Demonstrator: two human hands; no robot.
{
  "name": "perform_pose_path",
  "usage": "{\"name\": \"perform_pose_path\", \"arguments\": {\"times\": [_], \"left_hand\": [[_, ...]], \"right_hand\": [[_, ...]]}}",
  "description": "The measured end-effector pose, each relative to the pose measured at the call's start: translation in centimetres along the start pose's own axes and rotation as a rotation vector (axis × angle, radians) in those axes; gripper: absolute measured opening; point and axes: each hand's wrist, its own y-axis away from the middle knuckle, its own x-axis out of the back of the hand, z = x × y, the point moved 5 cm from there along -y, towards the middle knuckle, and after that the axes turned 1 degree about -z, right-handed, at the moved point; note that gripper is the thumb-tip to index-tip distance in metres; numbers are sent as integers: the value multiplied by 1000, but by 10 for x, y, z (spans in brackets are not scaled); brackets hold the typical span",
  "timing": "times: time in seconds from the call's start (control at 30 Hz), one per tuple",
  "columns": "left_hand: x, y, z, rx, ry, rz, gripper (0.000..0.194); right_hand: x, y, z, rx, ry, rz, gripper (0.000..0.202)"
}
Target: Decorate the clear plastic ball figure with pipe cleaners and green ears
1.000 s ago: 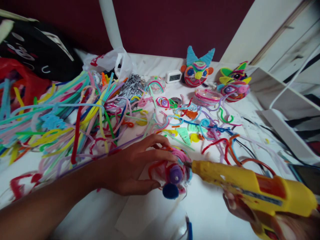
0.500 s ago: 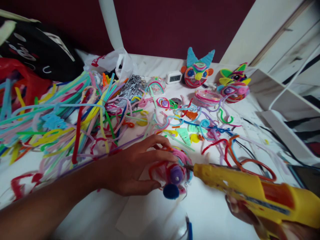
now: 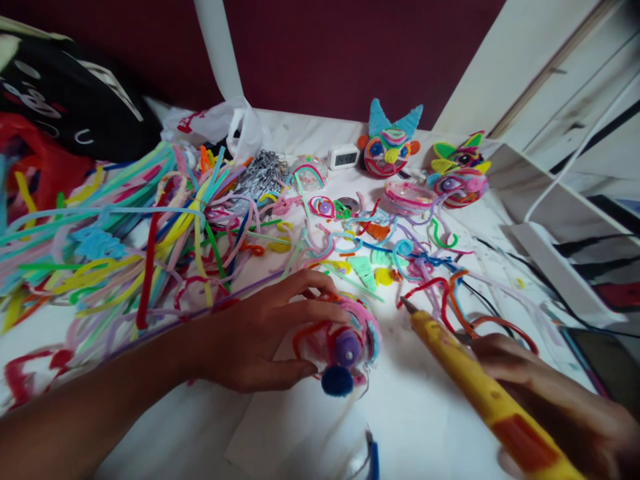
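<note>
My left hand [image 3: 270,333] is curled around a clear ball [image 3: 320,340] wrapped in pink, red and blue pipe cleaners, resting on the white table. A purple coil [image 3: 349,349] and a dark blue disc [image 3: 337,381] stick out from its near side. In my right hand [image 3: 540,387] is a yellow glue gun [image 3: 455,360] with a red-orange patch. Its dark nozzle points up and left, apart from the ball. A thin tool with a blue handle [image 3: 374,460] lies near the front edge.
Loose pipe cleaners [image 3: 125,247] heap on the left. Decorated balls, one with blue ears [image 3: 393,150], stand behind beside a digital clock [image 3: 343,157]. A power strip [image 3: 565,273] and a phone [image 3: 593,363] lie right. A black bag [image 3: 75,100] sits back left.
The glue gun has swung away from the ball to the right, its nozzle lifting off and now pointing upward. My left hand has stayed on the ball.
</note>
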Motion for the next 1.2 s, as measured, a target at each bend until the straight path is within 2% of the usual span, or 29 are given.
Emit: {"name": "perform_pose_path", "arguments": {"times": [0.1, 0.27, 0.33, 0.4, 0.53, 0.6, 0.73, 1.0, 1.2], "left_hand": [[0, 0, 1, -11, 0, -4, 57], [2, -2, 3, -33, -8, -2, 58], [2, -3, 5, -41, -11, -7, 58], [2, -3, 6, -41, -11, -10, 56], [0, -2, 6, -25, -2, -2, 52], [-1, -2, 6, -21, 1, 9, 52], [-1, -2, 7, -35, 3, 21, 53], [2, -2, 9, -36, 4, 23, 53], [-1, -2, 8, -22, -12, 10, 62]], "right_hand": [[-6, -10, -7, -73, -25, -19, 38], [-27, -21, -18, 102, 179, -61, 37], [-29, -23, -19, 125, 226, -96, 36], [-25, -26, -24, 139, 255, -118, 40], [-10, -41, -52, 254, 234, -16, 50], [-4, -52, -70, 338, 163, 35, 46], [-3, -75, -90, 351, 92, 19, 40], [-11, -86, -93, 390, 94, -25, 29], [-12, -85, -92, 395, 63, -49, 32]]}}
